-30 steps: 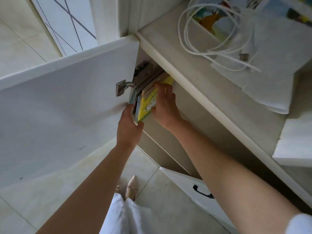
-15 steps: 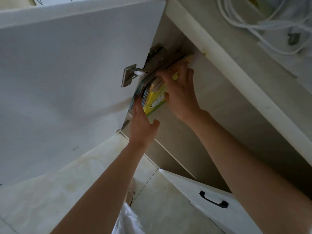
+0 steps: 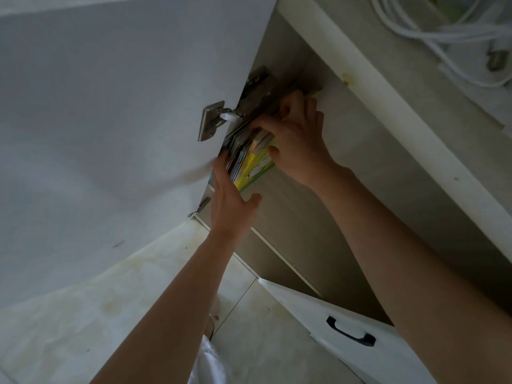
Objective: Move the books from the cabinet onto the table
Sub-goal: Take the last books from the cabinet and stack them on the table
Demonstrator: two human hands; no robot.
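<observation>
White fills the left of the view: the open door [image 3: 110, 112] swings out there, its metal hinge [image 3: 213, 120] just beside the books [image 3: 249, 164]. The books stand upright in a tight row inside the cabinet [image 3: 346, 167], pressed against its left wall just behind the hinge, the outermost cover yellow and green. The left hand [image 3: 230, 200] lies flat against the near edges of the row, fingers straight, thumb spread wide below the yellow cover. The right hand [image 3: 299, 142] curls over the top of the row, its fingers hooked behind the books and its thumb on the yellow cover, gripping them. Above, the table [image 3: 388, 87] edge overhangs the opening, with a white cable [image 3: 432, 37] coiled on it. Lower right, a second door [image 3: 318, 314] with a black handle [image 3: 350, 331] stands ajar over the tiled floor [image 3: 69, 314].
</observation>
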